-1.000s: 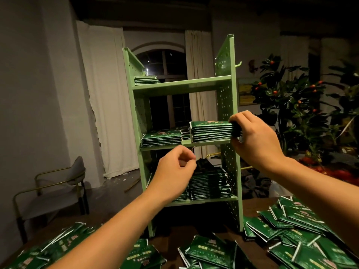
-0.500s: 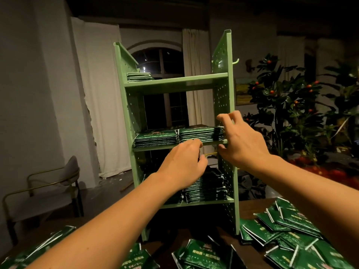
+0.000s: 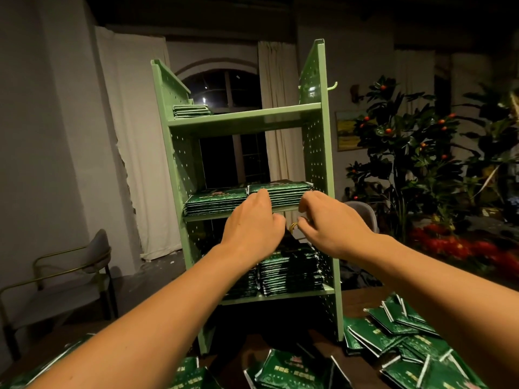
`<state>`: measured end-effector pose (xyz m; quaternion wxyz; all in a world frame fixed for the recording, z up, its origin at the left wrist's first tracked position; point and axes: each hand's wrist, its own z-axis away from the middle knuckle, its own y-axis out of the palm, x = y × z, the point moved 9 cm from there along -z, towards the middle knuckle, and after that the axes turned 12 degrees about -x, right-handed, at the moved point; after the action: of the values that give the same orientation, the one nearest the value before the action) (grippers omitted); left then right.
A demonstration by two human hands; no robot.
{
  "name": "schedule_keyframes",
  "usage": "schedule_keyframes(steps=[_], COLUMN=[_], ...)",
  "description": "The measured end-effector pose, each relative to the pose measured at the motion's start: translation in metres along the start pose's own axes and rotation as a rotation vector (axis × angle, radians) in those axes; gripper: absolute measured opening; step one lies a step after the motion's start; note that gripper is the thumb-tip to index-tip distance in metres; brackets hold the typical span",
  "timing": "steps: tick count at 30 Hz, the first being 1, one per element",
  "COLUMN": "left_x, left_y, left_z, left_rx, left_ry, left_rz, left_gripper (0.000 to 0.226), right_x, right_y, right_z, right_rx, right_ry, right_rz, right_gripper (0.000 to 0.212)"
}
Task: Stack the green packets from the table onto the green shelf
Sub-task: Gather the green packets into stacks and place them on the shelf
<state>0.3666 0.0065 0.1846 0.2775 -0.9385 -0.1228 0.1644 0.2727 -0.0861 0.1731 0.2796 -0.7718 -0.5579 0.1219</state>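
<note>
Both hands, left (image 3: 252, 223) and right (image 3: 331, 220), touch the middle-shelf packet stack (image 3: 280, 192), grip unclear.

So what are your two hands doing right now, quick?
Left hand: fingers curled against the right-hand packet stack; grip cannot be told.
Right hand: fingers curled at the same stack; grip cannot be told.

A grey chair (image 3: 70, 279) with a brass frame stands at the left by the white wall; pale curtains (image 3: 134, 141) flank an arched window (image 3: 224, 88) (dark outside), and a leafy plant (image 3: 407, 153) with small orange fruits fills the right, a framed painting (image 3: 346, 131) behind it
</note>
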Motion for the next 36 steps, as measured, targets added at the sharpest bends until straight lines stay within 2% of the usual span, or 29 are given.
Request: schedule_keyframes(steps=[8,17,31,33,36], left_x=[0.005,0.009,0.024,0.032,0.046], left_y=[-0.001,-0.024,-0.013,-0.004,0.017], left_z=[0.014,0.046,0.180,0.196,0.225], left_rx=[0.103,0.226,0.403,0.405,0.426], left_ry=[-0.019,-0.044,-0.033,-0.047,-0.062], left_rz=[0.063,0.038,0.052,0.051,0.047], left_gripper=[0.011,0.010,0.008,0.009,0.012], right_x=[0.002,0.013,0.057,0.059,0.057], right_y=[0.001,-0.022,0.013,0.025,0.055], right_z=[0.008,0.033,0.157,0.177,0.223], right_rx=[0.118,0.218,0.491,0.584,0.852], right_ry=[0.031,0.047,0.036,0.050,0.073], right_rz=[-0.024,-0.063,-0.125,-0.136,-0.119], right_gripper=[0.020,0.008,0.006,0.022,0.078])
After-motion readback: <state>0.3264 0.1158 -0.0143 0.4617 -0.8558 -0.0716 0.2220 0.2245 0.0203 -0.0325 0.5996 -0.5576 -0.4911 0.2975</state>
